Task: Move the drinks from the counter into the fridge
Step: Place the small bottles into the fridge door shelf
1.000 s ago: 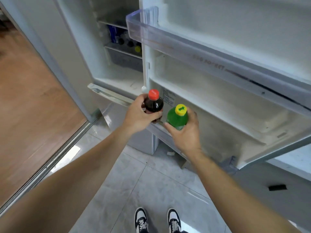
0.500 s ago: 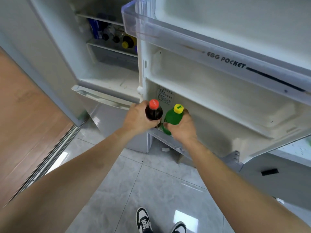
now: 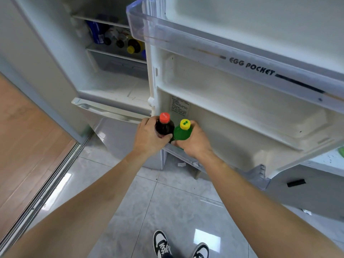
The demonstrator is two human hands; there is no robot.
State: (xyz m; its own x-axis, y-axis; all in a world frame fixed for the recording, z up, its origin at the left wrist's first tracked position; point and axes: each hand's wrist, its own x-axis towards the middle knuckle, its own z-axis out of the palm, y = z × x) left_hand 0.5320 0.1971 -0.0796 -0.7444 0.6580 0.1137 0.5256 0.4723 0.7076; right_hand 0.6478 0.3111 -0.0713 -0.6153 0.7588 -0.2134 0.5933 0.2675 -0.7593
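While at fridge door [image 3: 242, 116]: left hand [image 3: 149, 138] grip round cola btl [image 3: 163, 127], right hand [image 3: 195, 144] round green btl [image 3: 181, 132].

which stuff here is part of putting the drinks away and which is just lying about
Part of the job:
- dark bottle with red cap, in the left hand
- green bottle with yellow cap, in the right hand
- lower door shelf

Just there:
- bottles on the inner shelf
- egg pocket
- scrap on the floor

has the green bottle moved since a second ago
Yes. The green bottle has gone down and in toward the door's bottom shelf, judged against the label sticker.
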